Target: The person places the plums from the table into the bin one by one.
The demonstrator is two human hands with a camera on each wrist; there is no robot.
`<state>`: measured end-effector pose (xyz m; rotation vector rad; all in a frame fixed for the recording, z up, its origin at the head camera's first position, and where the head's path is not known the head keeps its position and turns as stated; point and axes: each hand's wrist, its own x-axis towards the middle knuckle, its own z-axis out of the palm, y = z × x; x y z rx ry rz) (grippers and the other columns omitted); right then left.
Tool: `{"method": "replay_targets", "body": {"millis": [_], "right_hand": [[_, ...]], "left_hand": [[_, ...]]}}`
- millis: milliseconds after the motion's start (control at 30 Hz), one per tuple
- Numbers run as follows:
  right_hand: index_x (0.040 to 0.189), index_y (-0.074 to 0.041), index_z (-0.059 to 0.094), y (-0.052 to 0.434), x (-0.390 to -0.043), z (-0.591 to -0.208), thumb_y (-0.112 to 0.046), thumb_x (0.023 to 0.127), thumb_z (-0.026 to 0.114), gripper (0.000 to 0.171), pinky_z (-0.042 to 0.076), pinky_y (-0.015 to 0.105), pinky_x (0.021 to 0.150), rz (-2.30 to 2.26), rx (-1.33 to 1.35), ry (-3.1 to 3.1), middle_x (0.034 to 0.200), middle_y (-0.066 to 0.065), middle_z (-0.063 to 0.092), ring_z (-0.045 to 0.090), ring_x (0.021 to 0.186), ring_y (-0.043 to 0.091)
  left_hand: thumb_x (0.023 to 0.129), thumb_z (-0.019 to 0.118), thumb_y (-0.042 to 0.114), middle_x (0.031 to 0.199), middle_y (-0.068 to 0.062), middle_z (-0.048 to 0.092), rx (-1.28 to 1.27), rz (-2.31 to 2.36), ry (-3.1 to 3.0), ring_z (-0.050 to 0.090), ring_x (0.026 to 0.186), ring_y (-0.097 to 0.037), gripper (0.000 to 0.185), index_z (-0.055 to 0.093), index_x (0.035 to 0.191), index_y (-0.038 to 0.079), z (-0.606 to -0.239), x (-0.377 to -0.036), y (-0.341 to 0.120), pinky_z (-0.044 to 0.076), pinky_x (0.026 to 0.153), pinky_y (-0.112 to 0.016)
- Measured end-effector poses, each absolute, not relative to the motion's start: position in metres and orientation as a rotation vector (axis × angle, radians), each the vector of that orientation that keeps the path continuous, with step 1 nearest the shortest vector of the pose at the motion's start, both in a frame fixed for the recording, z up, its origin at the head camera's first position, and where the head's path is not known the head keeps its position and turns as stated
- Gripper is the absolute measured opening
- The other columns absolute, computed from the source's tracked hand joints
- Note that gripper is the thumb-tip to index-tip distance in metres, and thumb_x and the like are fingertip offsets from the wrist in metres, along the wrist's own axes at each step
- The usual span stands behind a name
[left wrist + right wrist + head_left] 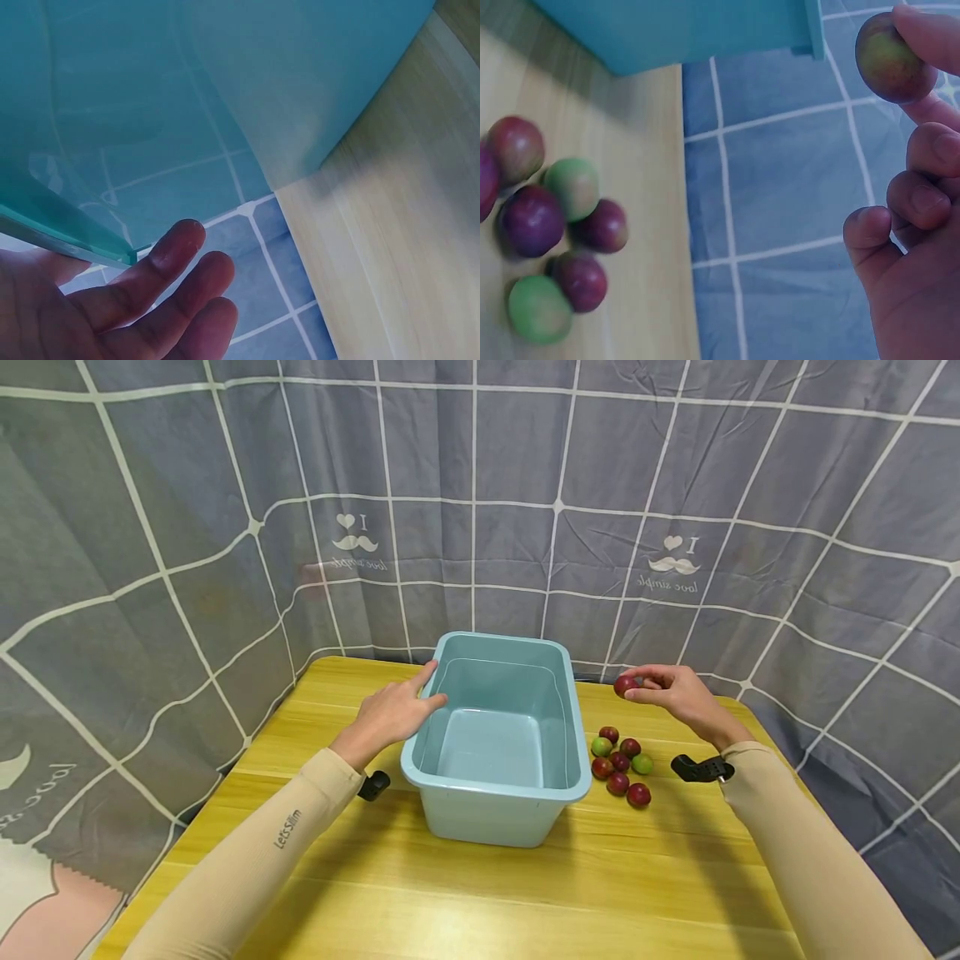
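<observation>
A pale blue plastic basin [491, 793] stands on the wooden table, its inside bare. My left hand [393, 710] rests at its left rim, index finger stretched along the edge and thumb reaching over it. In the left wrist view the other fingers [202, 277] hang loosely outside the basin wall. To the right of the basin, my right hand [678, 693] pinches a dark red plum [626, 686] between thumb and fingertips, raised above the table. The right wrist view shows a greenish patch on this plum [892, 60]; the remaining fingers are curled below it.
Several loose plums lie clustered beside the basin's right side, mostly dark red like the nearest plum [638, 795], with two green plums [642, 764] among them. A grey curtain [517, 552] with white grid lines hangs behind and around the wooden table [480, 902].
</observation>
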<state>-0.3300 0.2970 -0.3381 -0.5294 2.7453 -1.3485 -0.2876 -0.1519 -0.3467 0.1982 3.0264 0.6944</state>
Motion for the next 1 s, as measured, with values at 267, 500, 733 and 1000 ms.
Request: {"method": "replay_targets", "body": {"millis": [267,500,733,1000], "right_hand": [[0.129,-0.011,0.068,0.276,-0.333,-0.320,-0.036,0.094,0.072,0.044,0.043,0.030,0.072,-1.350,-0.611,2.691,0.076,0.000,0.050,0.044,0.072,0.021],[0.128,-0.013,0.068,0.259,-0.335,-0.311,-0.036,0.092,0.074,0.043,0.042,0.032,0.068,-1.327,-0.638,2.692,0.076,0.007,0.049,0.043,0.070,0.020],[0.125,-0.016,0.070,0.249,-0.338,-0.305,-0.034,0.091,0.075,0.039,0.038,0.031,0.066,-1.338,-0.648,2.697,0.075,0.007,0.048,0.042,0.068,0.020],[0.122,-0.019,0.072,0.235,-0.345,-0.297,-0.035,0.091,0.075,0.035,0.038,0.033,0.070,-1.287,-0.719,2.699,0.069,0.003,0.038,0.037,0.065,0.018]], "left_hand": [[0.096,0.040,0.067,0.153,-0.012,0.049,0.215,0.710,3.021,0.060,0.122,-0.038,0.078,0.013,0.162,0.037,-0.346,-0.287,-0.149,0.047,0.069,-0.042],[0.095,0.041,0.068,0.153,-0.011,0.050,0.201,0.702,3.028,0.059,0.126,-0.038,0.077,0.015,0.161,0.040,-0.346,-0.288,-0.146,0.048,0.074,-0.047],[0.095,0.041,0.069,0.155,-0.010,0.048,0.206,0.716,3.025,0.055,0.131,-0.039,0.077,0.016,0.162,0.039,-0.347,-0.287,-0.142,0.048,0.083,-0.053],[0.095,0.041,0.068,0.153,-0.011,0.050,0.205,0.721,3.023,0.059,0.125,-0.038,0.076,0.016,0.161,0.040,-0.347,-0.287,-0.142,0.047,0.070,-0.043]]}}
